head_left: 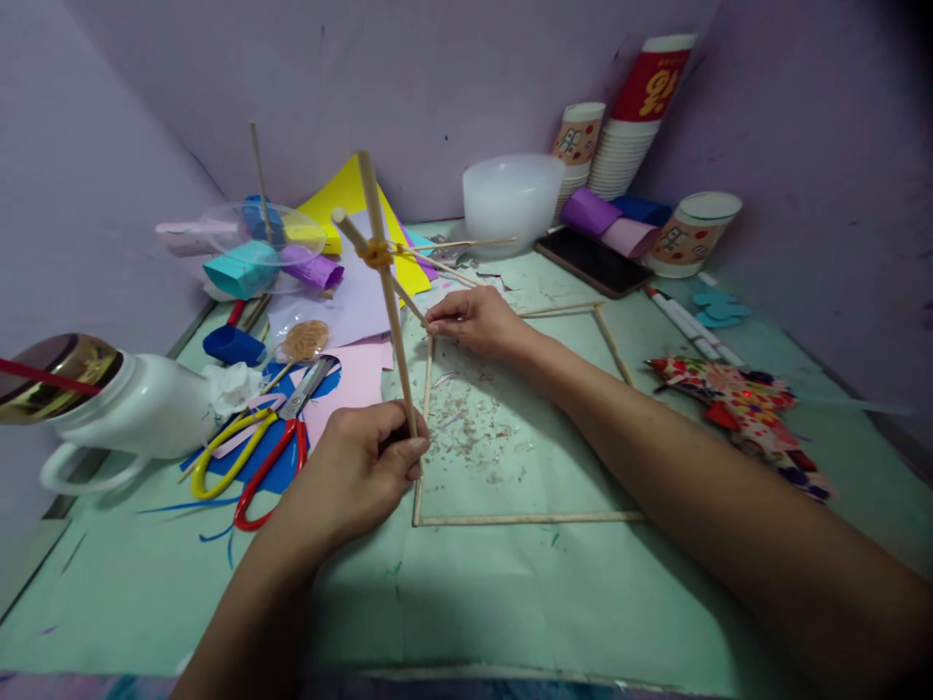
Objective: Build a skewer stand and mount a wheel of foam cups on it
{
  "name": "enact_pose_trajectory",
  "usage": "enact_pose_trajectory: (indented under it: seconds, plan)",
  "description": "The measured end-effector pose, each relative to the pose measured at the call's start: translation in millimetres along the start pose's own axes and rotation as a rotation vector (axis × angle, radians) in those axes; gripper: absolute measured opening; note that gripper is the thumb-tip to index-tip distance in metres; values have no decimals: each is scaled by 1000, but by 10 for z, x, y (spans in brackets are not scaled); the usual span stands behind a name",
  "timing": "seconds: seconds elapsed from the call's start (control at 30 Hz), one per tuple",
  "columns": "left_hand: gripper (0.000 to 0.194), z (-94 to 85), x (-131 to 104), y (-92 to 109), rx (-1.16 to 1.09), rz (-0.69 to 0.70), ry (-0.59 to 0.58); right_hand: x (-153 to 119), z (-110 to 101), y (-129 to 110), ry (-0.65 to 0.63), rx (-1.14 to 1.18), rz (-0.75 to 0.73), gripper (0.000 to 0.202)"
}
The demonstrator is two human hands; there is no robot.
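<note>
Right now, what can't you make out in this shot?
- Head view, stick frame: near right corner hidden behind right forearm.
- Head view, left grip: lower fingers hidden by hand's own back.
- Head view, red stick: left end cut off by picture's left edge.
- Head view, red cup: print under rim too small.

White mug [164,403], dark phone [592,261] near whitish bowl [510,206], stacked paper cups [642,112], floral cloth [762,418]

Home craft corner, by the look of it. You're at a green-covered table [510,603], plain purplish walls [408,87] close on three sides. Craft signs: wooden sticks [396,331], scissors [295,406], coloured paper [335,202], markers [689,328]. Household signs: white mug [164,403], phone [594,262], stacked paper cups [625,146], all sharing the surface before you.
</note>
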State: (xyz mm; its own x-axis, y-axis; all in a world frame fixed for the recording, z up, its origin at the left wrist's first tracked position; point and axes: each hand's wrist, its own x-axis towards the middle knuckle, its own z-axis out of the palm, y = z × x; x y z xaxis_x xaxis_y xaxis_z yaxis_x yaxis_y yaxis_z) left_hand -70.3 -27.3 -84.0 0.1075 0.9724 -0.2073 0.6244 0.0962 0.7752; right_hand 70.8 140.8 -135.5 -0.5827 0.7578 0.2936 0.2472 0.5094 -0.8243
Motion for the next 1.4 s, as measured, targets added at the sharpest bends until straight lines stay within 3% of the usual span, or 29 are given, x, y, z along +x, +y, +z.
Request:
enact_pose_trajectory:
  seconds: [0.73, 1.4]
  plan:
    - [16, 15, 9, -32, 7, 72, 45, 11, 46, 70, 66, 132, -6, 9]
    - [15, 16, -19, 3, 61, 49, 25, 18, 41, 69, 44, 67, -58, 9]
